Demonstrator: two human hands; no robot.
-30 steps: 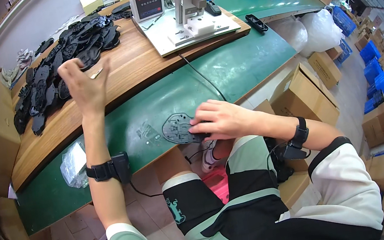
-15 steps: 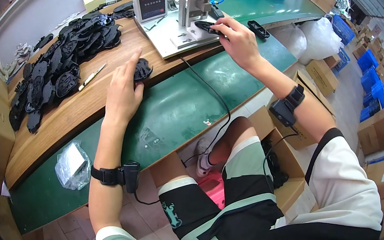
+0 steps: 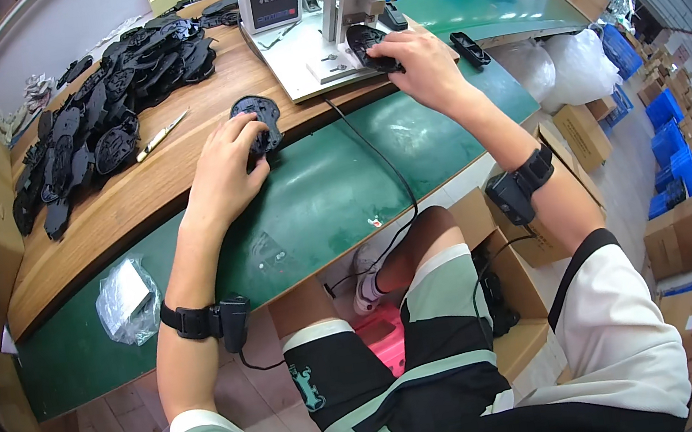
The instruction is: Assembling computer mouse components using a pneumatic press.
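My right hand (image 3: 430,69) grips a black molded plastic shell (image 3: 366,48) between thumb and fingers, tilted up in front of the metal press (image 3: 354,0) at its white base plate (image 3: 301,81). On the near edge of the wooden board, my left hand (image 3: 225,170) has its fingers curled over a second black plastic part (image 3: 262,114), whose open inner side faces up. Its thumb lies low by the part's near end. Another small black part (image 3: 470,50) rests on the green bench to the right of my right hand.
A heap of black plastic parts (image 3: 133,78) covers the wooden board (image 3: 169,171) at left, beside a pen-like tool (image 3: 164,136). A display box (image 3: 271,3) stands by the press. A black cable (image 3: 377,153) crosses the green bench (image 3: 323,210); a plastic bag (image 3: 128,302) lies left.
My right hand has tipped its shell upright and drawn it slightly off the press. My left fingers, flat beside the other part before, now curl onto it, and that part has turned.
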